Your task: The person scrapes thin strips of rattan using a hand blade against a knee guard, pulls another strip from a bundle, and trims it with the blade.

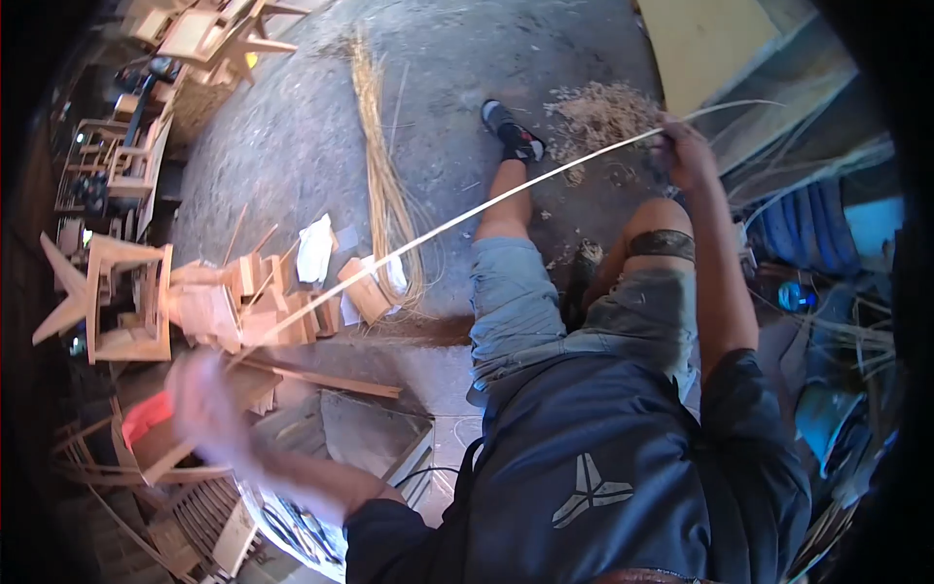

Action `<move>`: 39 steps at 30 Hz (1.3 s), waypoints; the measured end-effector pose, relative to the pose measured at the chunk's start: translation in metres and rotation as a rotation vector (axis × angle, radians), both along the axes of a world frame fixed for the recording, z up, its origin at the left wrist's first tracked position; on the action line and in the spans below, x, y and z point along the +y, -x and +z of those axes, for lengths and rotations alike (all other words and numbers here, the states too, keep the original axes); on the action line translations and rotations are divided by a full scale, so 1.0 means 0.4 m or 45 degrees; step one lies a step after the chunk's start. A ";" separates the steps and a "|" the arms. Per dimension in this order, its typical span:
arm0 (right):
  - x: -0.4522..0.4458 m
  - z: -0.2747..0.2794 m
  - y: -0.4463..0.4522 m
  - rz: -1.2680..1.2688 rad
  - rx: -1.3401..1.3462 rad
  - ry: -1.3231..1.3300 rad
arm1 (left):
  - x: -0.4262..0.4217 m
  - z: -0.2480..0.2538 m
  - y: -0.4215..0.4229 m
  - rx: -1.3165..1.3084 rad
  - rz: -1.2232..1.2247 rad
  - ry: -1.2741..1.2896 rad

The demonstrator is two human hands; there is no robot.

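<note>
A long, thin, pale cane strip [457, 221] runs diagonally across the view in front of my body, between my two hands. My right hand [686, 156], out past the knee at upper right, has its fingers closed on the strip, and a thin tail bends away beyond it. At lower left, my left hand [204, 399] is smeared by motion. The strip's near end meets it at the fingers, which look closed around it, though their detail is blurred. Below the strip, a long bundle of thin cane strands [375, 136] lies on the floor.
Curly shavings [605, 117] lie beside my shoe [513, 129]. Wood blocks [209, 302], a white cloth [314, 250] and a wooden chair frame [126, 297] are at left. A pale board [715, 49] stands at upper right, above blue plastic [808, 229].
</note>
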State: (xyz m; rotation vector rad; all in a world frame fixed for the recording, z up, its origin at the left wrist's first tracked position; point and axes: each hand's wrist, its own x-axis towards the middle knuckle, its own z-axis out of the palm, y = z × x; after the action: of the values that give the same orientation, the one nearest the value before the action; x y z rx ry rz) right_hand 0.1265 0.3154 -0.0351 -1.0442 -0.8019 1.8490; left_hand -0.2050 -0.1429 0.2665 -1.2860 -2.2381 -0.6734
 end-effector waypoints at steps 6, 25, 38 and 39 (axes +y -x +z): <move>-0.042 -0.064 0.037 -0.065 0.125 0.035 | -0.010 0.022 0.021 -0.002 0.290 -0.146; -0.019 -0.080 -0.111 -0.276 0.371 -0.240 | 0.060 -0.336 0.210 -0.162 0.075 -0.150; -0.055 -0.053 -0.148 -0.303 0.262 -0.206 | 0.017 -0.385 0.403 -0.158 0.240 0.029; -0.055 -0.057 -0.151 -0.268 0.288 -0.224 | 0.022 -0.386 0.397 -0.157 0.234 0.049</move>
State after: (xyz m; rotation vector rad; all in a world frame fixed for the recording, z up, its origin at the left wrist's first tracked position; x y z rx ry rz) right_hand 0.1871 0.2933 -0.0581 -0.7619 -0.6784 1.6496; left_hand -0.3638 -0.1342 0.1122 -1.0644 -2.4438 -0.6596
